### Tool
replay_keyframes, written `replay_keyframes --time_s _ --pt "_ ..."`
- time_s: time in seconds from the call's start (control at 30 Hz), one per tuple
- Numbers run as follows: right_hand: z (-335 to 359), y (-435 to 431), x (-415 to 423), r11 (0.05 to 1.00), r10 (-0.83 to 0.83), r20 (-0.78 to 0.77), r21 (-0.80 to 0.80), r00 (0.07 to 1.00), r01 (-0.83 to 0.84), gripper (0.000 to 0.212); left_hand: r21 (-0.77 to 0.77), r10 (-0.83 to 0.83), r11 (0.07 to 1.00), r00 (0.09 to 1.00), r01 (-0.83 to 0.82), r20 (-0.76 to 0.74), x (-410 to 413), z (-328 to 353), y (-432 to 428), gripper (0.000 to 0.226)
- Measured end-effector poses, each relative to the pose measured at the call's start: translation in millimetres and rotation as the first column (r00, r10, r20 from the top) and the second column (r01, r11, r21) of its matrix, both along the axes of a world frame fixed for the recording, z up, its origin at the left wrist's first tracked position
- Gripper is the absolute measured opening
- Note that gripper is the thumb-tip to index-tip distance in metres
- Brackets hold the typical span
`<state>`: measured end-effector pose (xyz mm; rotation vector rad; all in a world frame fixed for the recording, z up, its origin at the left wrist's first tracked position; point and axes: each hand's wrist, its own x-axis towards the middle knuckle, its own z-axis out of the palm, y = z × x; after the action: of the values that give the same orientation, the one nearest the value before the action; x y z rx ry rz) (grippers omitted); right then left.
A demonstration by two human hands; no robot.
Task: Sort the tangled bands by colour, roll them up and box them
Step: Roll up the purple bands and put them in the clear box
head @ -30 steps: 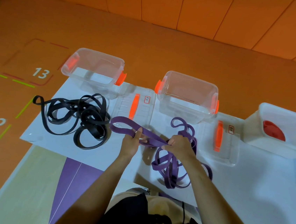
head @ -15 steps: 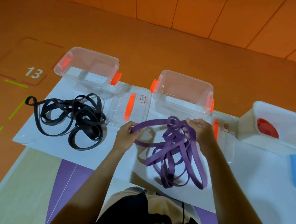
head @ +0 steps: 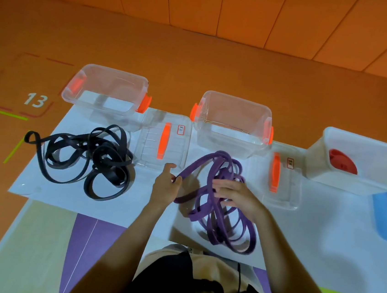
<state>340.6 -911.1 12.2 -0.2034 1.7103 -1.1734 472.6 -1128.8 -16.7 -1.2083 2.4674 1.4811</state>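
The right hand [head: 237,196] has dropped to mid-bundle, gripping the tangled purple rubber bands [head: 226,231] above the white sheet [head: 63,194]; the left hand [head: 165,186] pinches one loop (soft, light, probably clingy: better to take single strands).

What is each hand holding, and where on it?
Both hold the purple bands: left hand pinches one loop's left end, right hand grips the gathered strands mid-tangle.
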Motion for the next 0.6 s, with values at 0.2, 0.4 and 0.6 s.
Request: replay_keyframes --time_s 0.2,0.4,0.6 --pt "-19 12 11 0.942 -0.329 -0.096 0.032 0.940 0.333 0.020 0.028 -0.028 0.999 1.000 0.028 -0.011 0 -3 4 0.045" --pt "-33 21 20 0.943 -0.303 -0.098 0.111 0.948 0.313 0.011 -0.013 -0.131 0.991 0.991 0.132 0.032 4 -6 3 0.065" --pt "-18 19 10 0.885 -0.466 -0.096 -0.053 0.880 0.463 0.019 -0.117 0.108 0.983 0.958 -0.143 -0.265 0 13 -13 0.028"
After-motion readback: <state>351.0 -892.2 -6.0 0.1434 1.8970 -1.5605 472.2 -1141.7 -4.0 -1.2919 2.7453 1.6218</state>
